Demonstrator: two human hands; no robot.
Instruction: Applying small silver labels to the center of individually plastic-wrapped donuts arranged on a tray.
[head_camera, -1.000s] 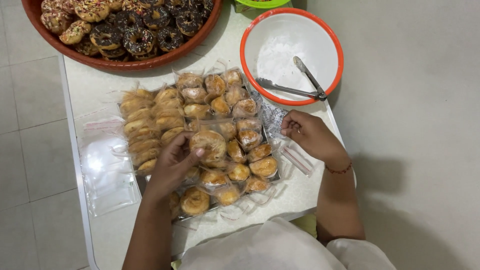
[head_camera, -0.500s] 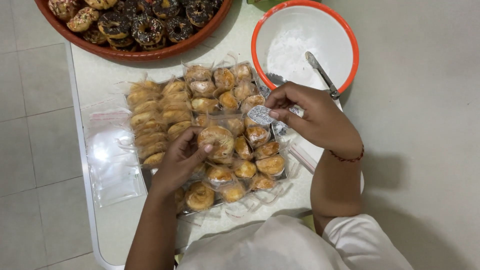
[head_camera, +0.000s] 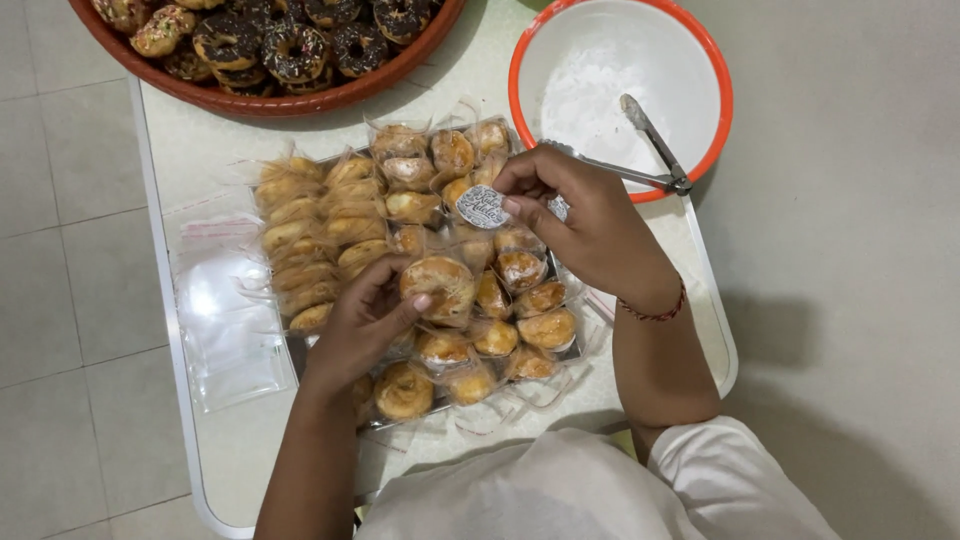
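a small round sticker (head_camera: 482, 207) with dark print is pinched at its right edge between the thumb and fingertips of the right hand (head_camera: 590, 232), so that most of the disc juts out to the left of the grip, above the middle of the packed rows. just below and to the left of it, a wrapped pastry (head_camera: 438, 288), golden and round in its clear bag, is held from the left by the left hand (head_camera: 362, 325), the thumb laid against its lower edge and the fingers curled over its top. sticker and pastry are kept a little apart. both are found over a tray of wrapped pastries (head_camera: 300, 235) set in close rows on a white table (head_camera: 170, 140). a pile of empty clear bags (head_camera: 228, 320) is seen at the left of the tray. beyond it, a white bowl with an orange rim (head_camera: 720, 90) holds metal tongs (head_camera: 640, 150), and a red basket of iced doughnuts (head_camera: 280, 100) is cut off by the upper edge.
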